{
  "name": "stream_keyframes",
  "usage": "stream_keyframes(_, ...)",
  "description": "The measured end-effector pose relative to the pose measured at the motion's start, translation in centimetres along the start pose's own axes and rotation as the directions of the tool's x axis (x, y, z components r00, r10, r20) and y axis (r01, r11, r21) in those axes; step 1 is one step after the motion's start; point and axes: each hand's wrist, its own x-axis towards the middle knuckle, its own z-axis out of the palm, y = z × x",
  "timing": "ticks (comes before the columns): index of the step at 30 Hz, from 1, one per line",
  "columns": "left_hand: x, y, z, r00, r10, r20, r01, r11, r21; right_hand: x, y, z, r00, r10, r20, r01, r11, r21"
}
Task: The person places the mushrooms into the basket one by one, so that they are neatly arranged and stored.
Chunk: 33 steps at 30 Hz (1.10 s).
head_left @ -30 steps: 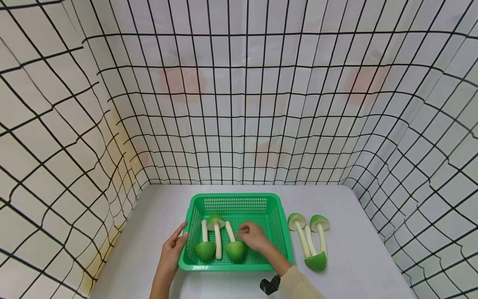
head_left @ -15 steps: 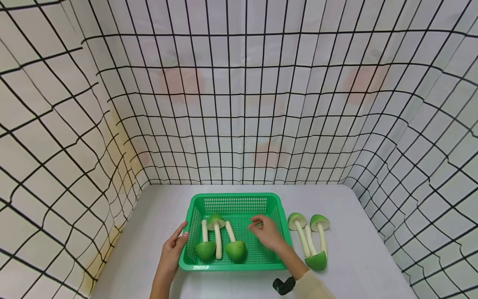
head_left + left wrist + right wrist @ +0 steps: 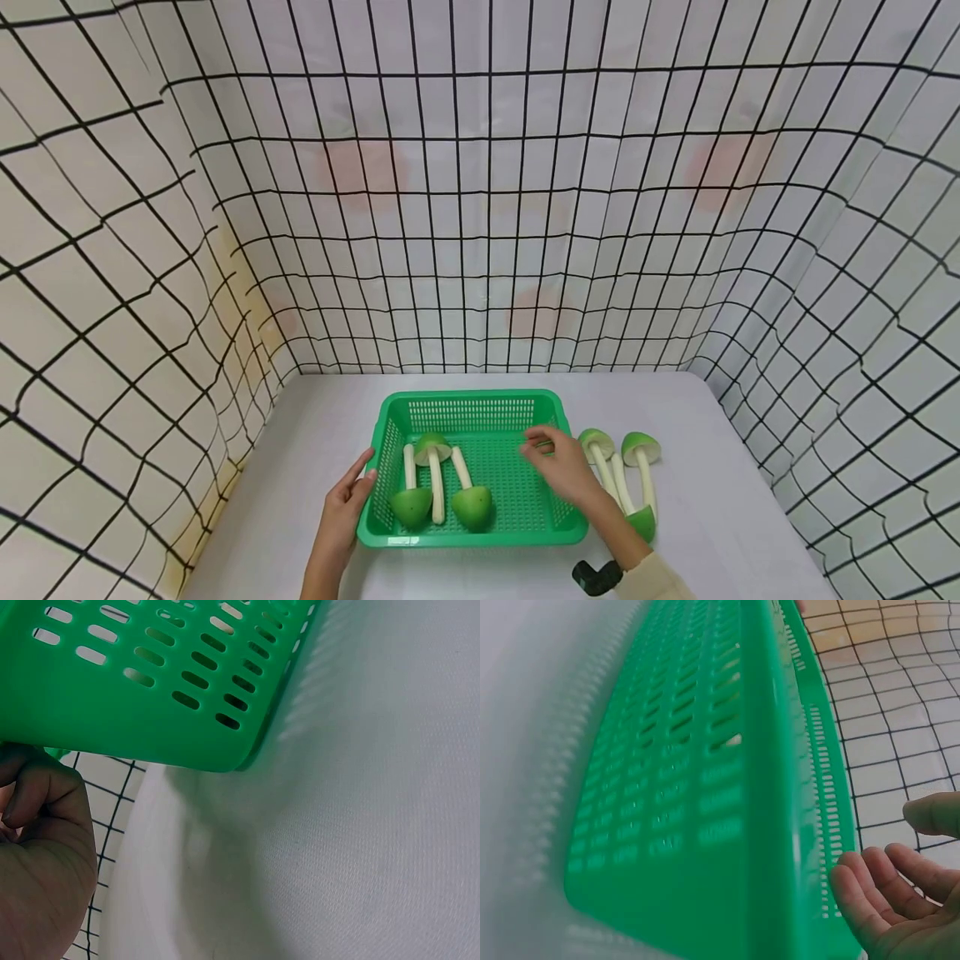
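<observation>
A green plastic basket point(image 3: 472, 537) stands on the white table, holding three toy mushrooms with green caps and pale stems: a left one point(image 3: 411, 507), a middle one point(image 3: 435, 479) and a right one point(image 3: 472, 507). My left hand point(image 3: 343, 504) holds the basket's left rim; in the left wrist view its fingers point(image 3: 56, 787) look curled beneath the edge. Over the basket's right side is my right hand point(image 3: 562, 467), its fingers loosely bent and nothing in them. The right wrist view shows its fingers point(image 3: 889, 889) and thumb apart, beside the rim.
Right of the basket, three more toy mushrooms lie close together on the table: one at the back left point(image 3: 596, 442), one at the right point(image 3: 641, 450), one with its cap toward me point(image 3: 642, 523). Black-grid netting point(image 3: 480, 233) over pale cloth surrounds the table.
My right hand has moved right, away from the right mushroom in the basket, to the basket's right rim. The left hand and the mushrooms stay where they were.
</observation>
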Motion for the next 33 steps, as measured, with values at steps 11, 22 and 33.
stream_keyframes(11, 0.1, 0.2, 0.1, 1.000, 0.028, -0.005, -0.028, 1.000, 0.005, 0.1, 1.6, -2.4, 0.997, -0.004, -0.083, 0.000, 0.999, -0.038)
stream_keyframes(22, 0.0, 0.0, 0.1, 1.000, 0.007, -0.002, -0.007, 1.000, 0.003, -0.5, 2.2, -4.3, 0.987, 0.059, -0.150, -0.059, 0.998, 0.004)
stream_keyframes(33, 0.2, -0.1, -0.1, 1.000, 0.017, -0.006, -0.017, 1.000, -0.006, -1.2, 4.8, -6.2, 0.980, 0.096, -0.176, -0.107, 0.993, -0.052)
